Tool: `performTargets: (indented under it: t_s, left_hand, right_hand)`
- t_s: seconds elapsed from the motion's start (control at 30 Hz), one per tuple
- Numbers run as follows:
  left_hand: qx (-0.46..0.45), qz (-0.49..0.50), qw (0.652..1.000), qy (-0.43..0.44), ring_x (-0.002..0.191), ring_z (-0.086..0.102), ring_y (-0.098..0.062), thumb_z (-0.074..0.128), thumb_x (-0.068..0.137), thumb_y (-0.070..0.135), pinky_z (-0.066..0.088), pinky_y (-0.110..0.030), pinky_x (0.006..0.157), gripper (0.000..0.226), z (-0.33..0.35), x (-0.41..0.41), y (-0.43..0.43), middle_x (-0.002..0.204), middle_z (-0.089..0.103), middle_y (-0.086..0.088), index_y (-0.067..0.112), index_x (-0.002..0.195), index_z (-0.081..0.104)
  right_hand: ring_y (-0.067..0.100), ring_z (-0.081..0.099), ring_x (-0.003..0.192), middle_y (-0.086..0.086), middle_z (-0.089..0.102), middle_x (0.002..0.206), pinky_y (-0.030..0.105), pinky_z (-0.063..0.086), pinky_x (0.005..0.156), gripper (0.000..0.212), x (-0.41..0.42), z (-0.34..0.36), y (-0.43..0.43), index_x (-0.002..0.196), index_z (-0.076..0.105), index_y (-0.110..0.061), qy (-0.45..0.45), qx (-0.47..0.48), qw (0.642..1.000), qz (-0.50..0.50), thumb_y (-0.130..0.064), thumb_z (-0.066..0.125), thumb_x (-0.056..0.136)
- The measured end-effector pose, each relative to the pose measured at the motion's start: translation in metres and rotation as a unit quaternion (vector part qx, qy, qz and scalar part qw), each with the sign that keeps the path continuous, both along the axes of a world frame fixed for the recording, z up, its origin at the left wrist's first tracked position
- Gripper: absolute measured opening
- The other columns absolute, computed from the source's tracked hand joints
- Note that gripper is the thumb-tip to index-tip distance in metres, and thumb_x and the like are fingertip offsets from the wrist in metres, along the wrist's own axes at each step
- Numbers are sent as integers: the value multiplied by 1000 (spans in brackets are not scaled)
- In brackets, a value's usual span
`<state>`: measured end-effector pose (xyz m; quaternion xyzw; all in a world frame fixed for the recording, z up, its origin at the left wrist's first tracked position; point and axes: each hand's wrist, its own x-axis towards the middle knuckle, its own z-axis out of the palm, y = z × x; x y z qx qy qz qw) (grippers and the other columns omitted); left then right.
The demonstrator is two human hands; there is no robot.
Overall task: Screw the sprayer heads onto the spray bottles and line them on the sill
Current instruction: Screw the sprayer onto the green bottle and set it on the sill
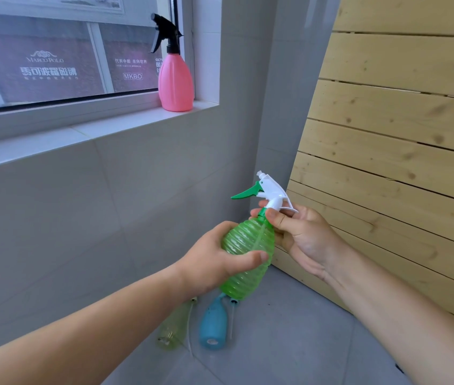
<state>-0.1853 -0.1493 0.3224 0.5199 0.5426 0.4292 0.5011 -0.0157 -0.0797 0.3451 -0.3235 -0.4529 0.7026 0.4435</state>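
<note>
My left hand grips the body of a ribbed green spray bottle, held tilted in mid-air. My right hand pinches the collar of the white sprayer head with a green trigger, which sits on the bottle's neck. A pink bottle with a black sprayer head stands upright at the right end of the white sill. On the floor below lie a blue bottle and a pale green bottle, both without heads.
A light wooden slatted panel leans against the wall on the right. Grey tiles cover the wall and the floor. A thin dip tube lies beside the blue bottle.
</note>
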Motion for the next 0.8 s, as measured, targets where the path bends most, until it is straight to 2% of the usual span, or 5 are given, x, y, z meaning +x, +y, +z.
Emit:
performTargets:
  t_s: [0.17, 0.37, 0.57, 0.7, 0.8]
  left_hand:
    - [12, 22, 998, 59, 71, 70, -10, 88, 69, 36, 61, -34, 70, 44, -6, -1, 0, 77, 72, 9, 24, 103, 64]
    - [20, 19, 992, 122, 69, 69, -4, 85, 76, 39, 58, -23, 64, 39, -3, -3, 2, 80, 72, 10, 28, 105, 62]
    - [6, 58, 998, -25, 84, 74, -8, 72, 90, 42, 62, -25, 68, 41, 16, -9, 7, 106, 74, 1, 26, 125, 57]
    - [15, 88, 991, -98, 107, 71, -19, 48, 105, 40, 61, -40, 88, 28, 25, -14, 12, 117, 70, -1, 32, 132, 51]
    - [56, 76, 989, -114, 107, 68, -16, 44, 107, 29, 61, -30, 85, 27, 33, -23, 15, 116, 70, 4, 35, 133, 49]
  right_hand:
    - [24, 70, 87, 16, 74, 93, 35, 60, 83, 20, -3, -8, 0, 109, 64, 3, -14, -7, 1000, -15, 2, 60, 89]
    - [29, 67, 98, 19, 73, 104, 42, 55, 92, 21, -6, -11, -1, 111, 63, 1, -8, -22, 999, -22, -1, 60, 91]
    - [29, 69, 104, 15, 71, 118, 43, 54, 87, 36, -7, -12, -4, 120, 62, -13, -64, 40, 997, 13, -24, 69, 86]
    - [21, 72, 103, 2, 75, 112, 37, 57, 81, 35, -21, -8, -9, 127, 58, -30, -135, 129, 982, 39, -18, 60, 94]
    - [20, 69, 110, -3, 73, 118, 42, 54, 92, 45, -36, 3, -3, 133, 52, -37, -147, 185, 971, 42, -16, 60, 95]
